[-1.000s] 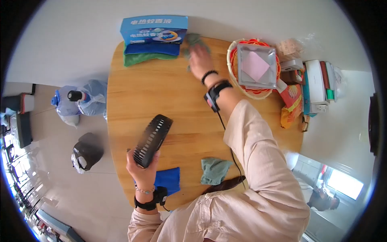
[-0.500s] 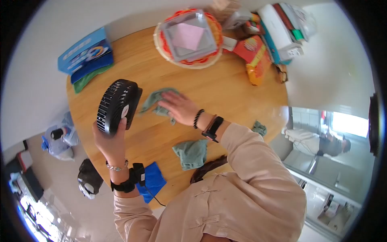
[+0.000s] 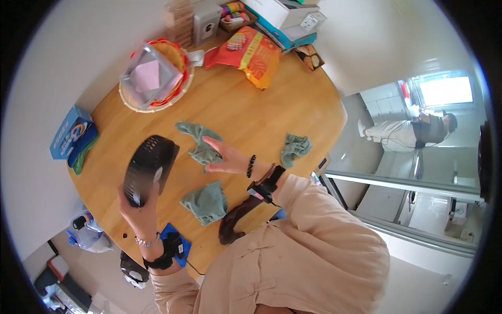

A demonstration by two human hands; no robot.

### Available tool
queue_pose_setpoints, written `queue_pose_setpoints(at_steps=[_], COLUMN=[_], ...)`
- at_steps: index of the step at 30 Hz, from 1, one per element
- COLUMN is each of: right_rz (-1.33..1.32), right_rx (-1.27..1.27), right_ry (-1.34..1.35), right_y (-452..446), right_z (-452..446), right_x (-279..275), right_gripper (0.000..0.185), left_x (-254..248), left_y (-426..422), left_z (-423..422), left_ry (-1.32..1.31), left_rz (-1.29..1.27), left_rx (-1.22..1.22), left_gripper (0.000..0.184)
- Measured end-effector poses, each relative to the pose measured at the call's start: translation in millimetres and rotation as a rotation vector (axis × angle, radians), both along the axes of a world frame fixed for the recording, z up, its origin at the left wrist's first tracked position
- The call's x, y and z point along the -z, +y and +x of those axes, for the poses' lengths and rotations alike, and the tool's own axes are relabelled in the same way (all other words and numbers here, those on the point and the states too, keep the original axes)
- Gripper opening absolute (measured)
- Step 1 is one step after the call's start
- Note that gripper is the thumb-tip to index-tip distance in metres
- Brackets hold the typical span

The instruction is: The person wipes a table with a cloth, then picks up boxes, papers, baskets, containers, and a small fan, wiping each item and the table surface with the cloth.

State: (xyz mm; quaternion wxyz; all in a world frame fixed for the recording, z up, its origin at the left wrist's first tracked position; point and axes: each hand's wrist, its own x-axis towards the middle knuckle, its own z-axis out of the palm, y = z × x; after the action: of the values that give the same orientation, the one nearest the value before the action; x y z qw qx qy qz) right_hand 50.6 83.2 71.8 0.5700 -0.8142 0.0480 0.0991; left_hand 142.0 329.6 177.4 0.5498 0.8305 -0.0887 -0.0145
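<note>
My left hand [image 3: 139, 209] is wrapped round the lower end of a small black fan [image 3: 151, 166] with a slatted housing. It is held tilted above the left part of the table, slightly blurred. My right hand [image 3: 228, 157], thumb and fingers apart, is over the edge of a crumpled green cloth [image 3: 201, 140] and grips nothing. Closer to my body lies a second green cloth [image 3: 206, 203], folded into a rough square. A third green cloth [image 3: 296, 148] is bunched up at the right side of the table.
On the wooden table [image 3: 261, 118] are a round basket [image 3: 151, 109] with a plastic box, an orange snack bag [image 3: 256, 55], a blue box [image 3: 72, 133], a dark brown strip [image 3: 232, 222] and a blue sheet [image 3: 180, 246]. Another person [image 3: 418, 131] stands beyond the glass partition.
My right hand has come off the crumpled green cloth and its fingers have spread. My left hand still holds the fan. The camera view has turned to the right.
</note>
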Motion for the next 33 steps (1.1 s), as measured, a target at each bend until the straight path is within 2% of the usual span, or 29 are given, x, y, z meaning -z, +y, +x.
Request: queue_pose_setpoints(at_steps=[1,2,3,4,5,7,8,10,11,12,14,15,16,18,20,22,23,24,25,26,28,30,33], right_rz=[0.143,0.149,0.116,0.080,0.085,0.345,0.358,0.211,0.147,0.151,0.294,0.335,0.343,0.293,0.687,0.428,0.396,0.365,0.330,0.294,0.249,0.286,0.207], right_rx=[-0.019,-0.002,-0.079,-0.160,-0.156,-0.179,-0.179,-0.203,-0.258,-0.255,-0.250,-0.181,-0.180,0.039,0.367,0.594,0.737,0.876,0.948,1.018,1.125,1.097,1.150], right_ry=[-0.053,-0.064,-0.222,-0.381,-0.396,-0.010,-0.025,-0.204,-0.197,-0.207,-0.052,0.005,0.005,0.000,-0.094,-0.362,-0.368,-0.374,-0.383,-0.392,-0.458,-0.497,-0.485], right_y=[-5,-5,-5,-9,-19,-40,-51,-76,-89,-104,-135,-153,-172,-218,-264,-322,-351,-380,-406,-430,-464,-490,-507], right_z=[-6,-13,-20,-27,-34,-50,-60,-85,-95,-106,-125,-138,-151,-170,-192,-204,-210,-215,-220,-221,-216,-210,-197], right_x=[-28,-44,-56,-65,-73,-85,-89,-97,-105,-106,-107,-109,-108,-98,-64,-61,-52,-38,-29,-20,0,19,33], right_gripper=[0.089,0.089,0.087,0.085,0.085,0.081,0.081,0.072,0.055,0.055,0.051,0.050,0.050,0.050,0.054,0.058,0.058,0.058,0.058,0.058,0.053,0.049,0.045], left_x=[-6,-12,-18,-24,-29,-44,-44,-38,-46,-45,-37,-36,-37,-40,-41,-34,-30,-26,-21,-16,-5,12,27], left_y=[-4,-9,-15,-23,-32,-49,-57,-76,-93,-110,-145,-165,-183,-215,-226,-229,-229,-229,-229,-230,-229,-223,-219], left_z=[-9,-18,-29,-40,-51,-76,-88,-110,-121,-131,-148,-153,-157,-166,-172,-178,-181,-183,-186,-189,-195,-199,-206], left_ry=[-0.010,-0.006,-0.003,-0.016,0.045,0.105,0.094,0.189,0.233,0.225,0.112,0.274,0.276,0.153,0.205,0.283,0.286,0.266,0.242,0.237,0.271,0.281,0.298], left_rz=[0.007,0.098,0.189,0.195,0.183,0.233,0.249,0.148,0.194,0.201,0.100,-0.014,-0.007,-0.211,-0.227,-0.176,-0.172,-0.142,-0.113,-0.111,-0.150,-0.140,-0.134], left_rx=[0.015,0.114,0.208,0.216,0.270,0.331,0.331,0.443,0.461,0.463,0.433,0.440,0.440,0.334,0.347,0.243,0.241,0.207,0.171,0.161,0.063,0.006,-0.027], left_gripper=[0.039,0.041,0.042,0.042,0.043,0.046,0.046,0.049,0.051,0.051,0.055,0.063,0.063,0.080,0.075,0.062,0.062,0.052,0.042,0.042,0.030,0.026,0.021])
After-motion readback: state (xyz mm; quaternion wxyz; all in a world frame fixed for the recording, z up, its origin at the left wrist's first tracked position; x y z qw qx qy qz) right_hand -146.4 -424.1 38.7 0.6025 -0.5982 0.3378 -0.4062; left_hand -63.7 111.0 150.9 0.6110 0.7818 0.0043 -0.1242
